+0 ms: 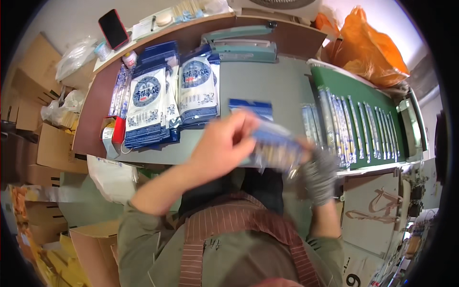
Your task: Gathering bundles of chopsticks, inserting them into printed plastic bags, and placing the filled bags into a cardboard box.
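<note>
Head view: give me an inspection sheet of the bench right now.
Surface: grey bench, green mat at right.
Job's things: blurred blue-and-clear packet held between both hands; slim sleeves in a row on the mat.
Clutter: bag stacks, heat sealer, phone, orange bag.
Grippers: left hand bare, right hand gloved, both gripping the packet.
Cables: nothing seen.
Surroundings: cardboard boxes at left.
</note>
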`<state>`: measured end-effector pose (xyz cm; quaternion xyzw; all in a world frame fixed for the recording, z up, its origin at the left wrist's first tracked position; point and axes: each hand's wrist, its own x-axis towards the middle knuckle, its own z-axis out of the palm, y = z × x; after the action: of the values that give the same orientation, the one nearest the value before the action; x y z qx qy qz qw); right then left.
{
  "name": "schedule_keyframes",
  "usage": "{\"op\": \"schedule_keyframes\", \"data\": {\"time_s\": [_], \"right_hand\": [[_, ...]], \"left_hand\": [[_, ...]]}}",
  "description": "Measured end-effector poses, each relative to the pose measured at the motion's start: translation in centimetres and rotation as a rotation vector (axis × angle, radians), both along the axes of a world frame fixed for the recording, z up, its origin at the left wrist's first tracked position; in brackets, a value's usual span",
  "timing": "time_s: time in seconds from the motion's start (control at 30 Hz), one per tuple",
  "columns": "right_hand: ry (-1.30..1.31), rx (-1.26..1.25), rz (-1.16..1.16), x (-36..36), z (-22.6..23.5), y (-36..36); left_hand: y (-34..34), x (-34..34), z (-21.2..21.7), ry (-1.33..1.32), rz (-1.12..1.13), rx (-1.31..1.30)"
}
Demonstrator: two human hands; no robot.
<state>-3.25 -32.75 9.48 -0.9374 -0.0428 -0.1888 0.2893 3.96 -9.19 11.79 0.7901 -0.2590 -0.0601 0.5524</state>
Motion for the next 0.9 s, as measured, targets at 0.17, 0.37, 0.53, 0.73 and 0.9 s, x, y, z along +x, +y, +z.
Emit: {"op": "schedule_keyframes", "data": {"time_s": [0.17, 0.37, 0.53, 0.73, 0.9], "right_hand": [[0.132, 0.289, 0.329, 8.5, 14.3, 0.2], [0.224, 0.3, 0.323, 17.0, 15.2, -1.3], [-0.267, 0.113, 0.404, 19.0, 15.5, 4.8], [-0.684, -0.139, 0.465, 14.5, 6.6, 9.2], [-0.282, -0.075, 0.476, 16.2, -9.0, 10.5]], "left_hand": [[0.8, 9.9, 9.2, -0.138, -0.094, 0.074], [1.0, 12.2, 12.8, -0.21, 0.033, 0.208], [4.4, 14.8, 15.4, -0.403, 0.219, 0.309], [11.9, 7.1, 5.9, -1.102, 0.505, 0.182], [9.0, 5.2, -8.2, -0.757, 0.369, 0.656]]}}
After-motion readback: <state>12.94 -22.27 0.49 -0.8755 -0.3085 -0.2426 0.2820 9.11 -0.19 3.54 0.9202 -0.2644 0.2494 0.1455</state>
